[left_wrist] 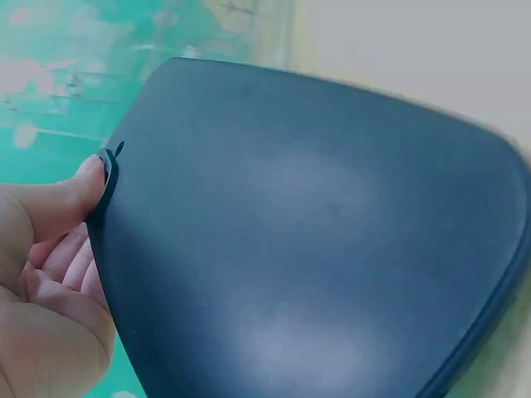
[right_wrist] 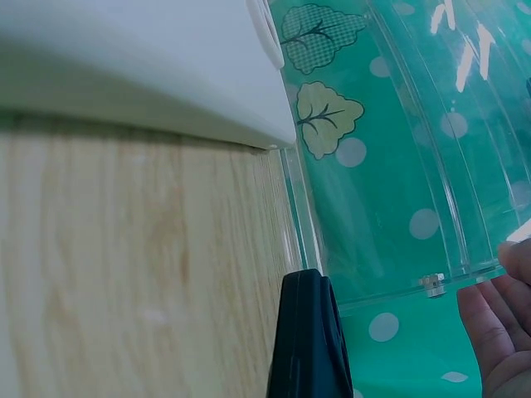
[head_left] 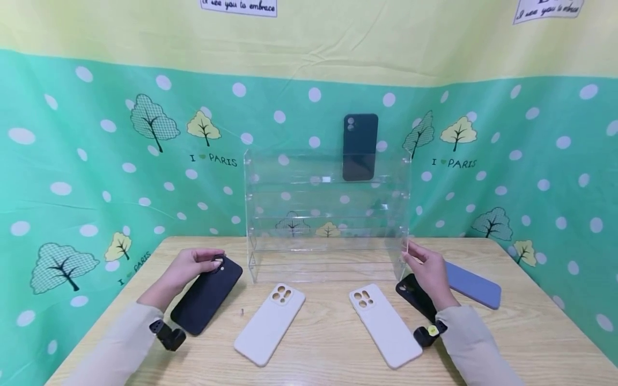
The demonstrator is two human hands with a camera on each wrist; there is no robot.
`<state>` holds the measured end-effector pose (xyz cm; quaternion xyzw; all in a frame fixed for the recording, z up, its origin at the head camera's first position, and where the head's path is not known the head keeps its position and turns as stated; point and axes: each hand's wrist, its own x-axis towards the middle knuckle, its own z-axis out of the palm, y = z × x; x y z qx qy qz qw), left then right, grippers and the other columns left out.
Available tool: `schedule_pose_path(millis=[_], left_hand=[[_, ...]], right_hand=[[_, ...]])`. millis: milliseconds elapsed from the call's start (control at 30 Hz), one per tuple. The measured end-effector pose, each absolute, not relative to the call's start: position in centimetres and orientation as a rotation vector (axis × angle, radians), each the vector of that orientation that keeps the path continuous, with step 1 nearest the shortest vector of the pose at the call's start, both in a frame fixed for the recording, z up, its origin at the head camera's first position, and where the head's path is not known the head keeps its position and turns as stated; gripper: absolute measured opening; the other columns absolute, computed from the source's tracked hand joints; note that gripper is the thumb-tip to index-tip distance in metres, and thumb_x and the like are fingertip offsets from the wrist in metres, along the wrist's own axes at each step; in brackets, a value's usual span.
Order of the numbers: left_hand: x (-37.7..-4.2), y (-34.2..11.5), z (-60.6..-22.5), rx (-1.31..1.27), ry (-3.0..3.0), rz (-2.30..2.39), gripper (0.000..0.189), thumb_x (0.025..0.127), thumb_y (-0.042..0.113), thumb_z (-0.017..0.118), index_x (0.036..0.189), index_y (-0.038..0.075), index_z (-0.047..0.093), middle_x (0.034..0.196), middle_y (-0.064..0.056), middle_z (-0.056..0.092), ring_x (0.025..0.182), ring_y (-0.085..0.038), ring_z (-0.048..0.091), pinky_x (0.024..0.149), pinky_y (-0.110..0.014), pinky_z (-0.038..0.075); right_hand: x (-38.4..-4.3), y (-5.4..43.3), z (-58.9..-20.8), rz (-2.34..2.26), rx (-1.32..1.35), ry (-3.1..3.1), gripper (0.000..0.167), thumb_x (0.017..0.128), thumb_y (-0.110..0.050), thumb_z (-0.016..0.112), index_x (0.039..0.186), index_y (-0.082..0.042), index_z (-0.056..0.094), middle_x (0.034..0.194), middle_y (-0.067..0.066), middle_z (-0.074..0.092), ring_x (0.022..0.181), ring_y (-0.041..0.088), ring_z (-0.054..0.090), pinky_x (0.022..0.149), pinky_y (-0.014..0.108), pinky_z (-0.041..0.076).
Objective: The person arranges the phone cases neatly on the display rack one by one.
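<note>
One black phone case (head_left: 206, 298), near the left edge of the table (head_left: 318, 332), pinched at its camera end by left hand (head_left: 187, 268); right hand (head_left: 428, 271) grips right side of clear rack (head_left: 249, 214). Judged step: lifting case, steadying rack; next move calls for secure pinch.

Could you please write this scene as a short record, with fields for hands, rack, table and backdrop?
Left hand: pinches black phone case at its camera end
Right hand: grips clear acrylic display rack at its right side
Rack top tier: dark phone case
Wooden table: left white phone case, right white phone case, second black phone case (partly hidden), blue phone case
Backdrop: green and yellow printed cloth
</note>
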<state>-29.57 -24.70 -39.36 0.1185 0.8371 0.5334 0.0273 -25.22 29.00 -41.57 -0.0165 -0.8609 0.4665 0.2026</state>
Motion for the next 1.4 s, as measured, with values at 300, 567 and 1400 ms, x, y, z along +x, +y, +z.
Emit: schedule_pose_path(millis=[300,567,1400], left_hand=[[-29.2,-24.4,-35.4,0.416,2.546,1.913,0.041,0.088,0.012,0.067,0.125,-0.001,0.058,0.094,0.025,0.066,0.084,0.006,0.062,0.076,-0.010,0.051],[-29.4,-23.0,-30.6,0.514,2.353,2.328,0.030,0.083,-0.001,0.069,0.103,0.021,0.073,0.092,0.017,0.071,0.089,0.005,0.064,0.076,-0.008,0.051],[-33.6,-13.0,-16.2,0.458,1.751,2.893,0.038,0.076,-0.009,0.071,0.112,0.002,0.068,0.098,-0.004,0.072,0.099,-0.016,0.063,0.075,-0.018,0.055]], right_hand=[[-25.2,29.0,-41.7,1.277,-0.057,-2.419,0.042,0.094,-0.021,0.059,0.132,-0.006,0.053,0.128,0.017,0.058,0.114,0.033,0.056,0.086,0.040,0.053],[-25.2,28.9,-41.5,1.281,-0.035,-2.410,0.042,0.094,-0.020,0.060,0.132,-0.004,0.053,0.128,0.017,0.058,0.114,0.032,0.056,0.084,0.027,0.054],[-25.4,29.1,-41.7,1.247,-0.024,-2.391,0.041,0.093,-0.021,0.061,0.131,-0.006,0.054,0.126,0.015,0.060,0.111,0.030,0.058,0.078,0.007,0.048]])
